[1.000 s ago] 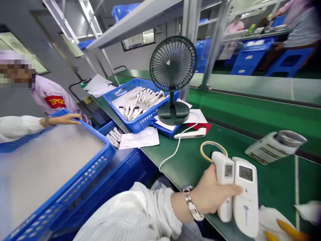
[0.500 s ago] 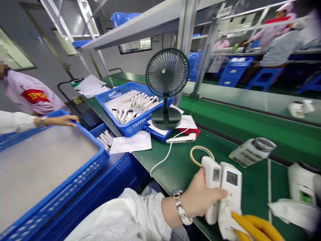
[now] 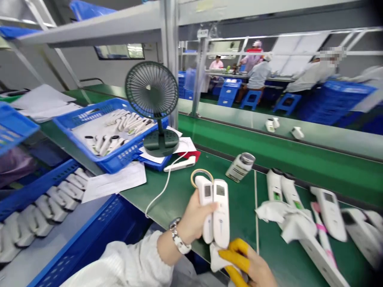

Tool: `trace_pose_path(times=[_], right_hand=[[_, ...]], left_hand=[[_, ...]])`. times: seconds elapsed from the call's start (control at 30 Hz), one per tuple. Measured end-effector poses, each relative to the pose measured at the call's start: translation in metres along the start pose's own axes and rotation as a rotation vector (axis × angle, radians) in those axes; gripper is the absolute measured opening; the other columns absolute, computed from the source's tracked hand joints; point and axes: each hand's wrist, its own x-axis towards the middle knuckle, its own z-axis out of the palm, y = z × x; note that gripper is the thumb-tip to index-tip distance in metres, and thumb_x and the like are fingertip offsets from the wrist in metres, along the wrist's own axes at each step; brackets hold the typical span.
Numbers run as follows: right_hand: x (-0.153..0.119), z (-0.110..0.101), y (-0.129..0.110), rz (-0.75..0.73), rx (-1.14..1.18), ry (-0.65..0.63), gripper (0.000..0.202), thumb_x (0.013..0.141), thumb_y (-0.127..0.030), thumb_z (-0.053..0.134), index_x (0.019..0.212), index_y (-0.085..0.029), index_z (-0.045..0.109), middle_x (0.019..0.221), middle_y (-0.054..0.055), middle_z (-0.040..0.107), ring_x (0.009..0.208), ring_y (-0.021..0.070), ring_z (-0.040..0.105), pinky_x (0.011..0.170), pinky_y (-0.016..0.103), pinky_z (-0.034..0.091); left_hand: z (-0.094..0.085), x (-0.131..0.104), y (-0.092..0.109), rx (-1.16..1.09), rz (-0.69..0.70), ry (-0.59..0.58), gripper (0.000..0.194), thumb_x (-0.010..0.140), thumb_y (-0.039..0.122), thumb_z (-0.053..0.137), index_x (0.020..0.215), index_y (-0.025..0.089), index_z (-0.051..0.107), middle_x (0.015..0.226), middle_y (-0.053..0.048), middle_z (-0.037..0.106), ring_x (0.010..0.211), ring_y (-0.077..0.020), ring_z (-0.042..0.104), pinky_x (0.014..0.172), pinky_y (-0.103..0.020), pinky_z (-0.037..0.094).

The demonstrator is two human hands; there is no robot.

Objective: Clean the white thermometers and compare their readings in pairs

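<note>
My left hand (image 3: 191,219) is closed around two white handheld thermometers with small grey screens, held side by side and upright. The thumb lies across the front of the right thermometer (image 3: 221,215); the left thermometer (image 3: 206,191) sits against the palm. Yellow covers sit on several fingers of my right hand (image 3: 254,263). Those fingers pinch a white cloth (image 3: 218,259) at the lower ends of the thermometers. Behind them lies a ring of tape (image 3: 194,173). A white bottle with a metallic lid (image 3: 239,167) stands farther back on the green table.
Several thermometers (image 3: 327,213), a crumpled white cloth (image 3: 273,211) and a pink-and-white brush-like stick (image 3: 321,227) lie at right. A dark fan (image 3: 151,89) stands beside a blue basket (image 3: 110,161) of thermometers. A blue crate (image 3: 98,235) holds more at left. People sit at far benches.
My view has turned right. The blue crate held by another person has lifted off, uncovering thermometers below. My right hand's cloth has slid from the thermometer's front down to its lower end.
</note>
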Motion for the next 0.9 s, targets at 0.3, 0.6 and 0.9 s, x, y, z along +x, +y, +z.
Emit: trace_pose_path(times=[0.3,0.6,0.9], right_hand=[[-0.013,-0.003,0.01,0.468,0.215,0.489,0.031,0.085,-0.033,0.051,0.115,-0.024,0.056,0.105,0.01,0.061,0.096,0.0261,0.059,0.086,0.046,0.048],[0.01,0.033,-0.027,0.389,0.278,0.405,0.053,0.088,-0.028,0.047,0.138,-0.022,0.03,0.133,0.014,0.045,0.122,0.0309,0.043,0.099,0.049,0.039],[-0.008,0.046,-0.03,0.32,0.387,0.396,0.054,0.093,-0.022,0.036,0.142,-0.032,0.016,0.146,0.005,0.03,0.134,0.0239,0.029,0.108,0.045,0.029]], left_hand=[[0.002,-0.008,-0.003,0.036,-0.074,-0.077,0.035,0.067,0.021,0.073,0.097,0.019,0.054,0.08,0.001,0.064,0.068,-0.0117,0.059,0.066,-0.026,0.049],[0.018,-0.015,-0.008,-0.129,-0.225,-0.098,0.036,0.084,0.043,0.049,0.112,0.02,0.056,0.108,-0.006,0.064,0.101,-0.0219,0.059,0.087,-0.034,0.047],[0.01,-0.022,-0.002,-0.121,-0.183,-0.192,0.049,0.084,0.019,0.053,0.13,0.022,0.039,0.123,-0.009,0.057,0.111,-0.024,0.054,0.091,-0.037,0.044]])
